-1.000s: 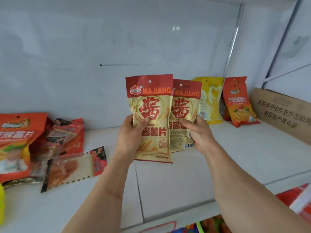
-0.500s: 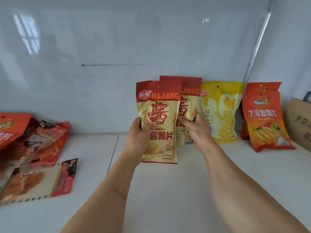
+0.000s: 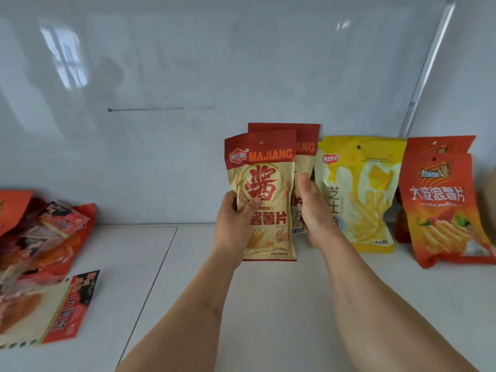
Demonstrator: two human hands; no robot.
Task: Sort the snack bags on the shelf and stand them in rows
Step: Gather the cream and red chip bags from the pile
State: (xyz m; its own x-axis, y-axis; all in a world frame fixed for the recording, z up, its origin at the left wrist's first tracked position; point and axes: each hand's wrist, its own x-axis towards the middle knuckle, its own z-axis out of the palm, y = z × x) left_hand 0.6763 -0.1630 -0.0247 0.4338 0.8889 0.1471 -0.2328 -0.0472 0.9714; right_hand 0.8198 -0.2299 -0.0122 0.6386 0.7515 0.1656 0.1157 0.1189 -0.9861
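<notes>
The white shelf (image 3: 268, 304) runs the full width of the view, with a glossy white back wall (image 3: 188, 76) behind it and a seam down its surface left of centre.

At the far left lies a loose heap of red bags (image 3: 40, 237), tumbled over one another, some blurred. In front of the heap a flat pack (image 3: 45, 315) with a pale window and a red-and-black end lies on the shelf.

At the right, standing against the wall, is an orange bag (image 3: 442, 210) showing crinkle fries, with a second orange bag just behind it, only its top edge showing. Just left of these stands a yellow bag (image 3: 367, 194), also leaning on the wall.

Between the yellow bag and the middle of the shelf are two matching cream-and-red bags marked MAJIANG. The front bag (image 3: 264, 200) is held upright, its lower edge low over the shelf; whether it touches cannot be told. The left hand (image 3: 236, 218) grips its left edge, thumb curled over the front. The rear bag (image 3: 304, 162) stands behind it and a little to the right, beside the yellow bag. The right hand (image 3: 314, 208) holds this rear bag by its right side, fingers hidden behind it.
</notes>
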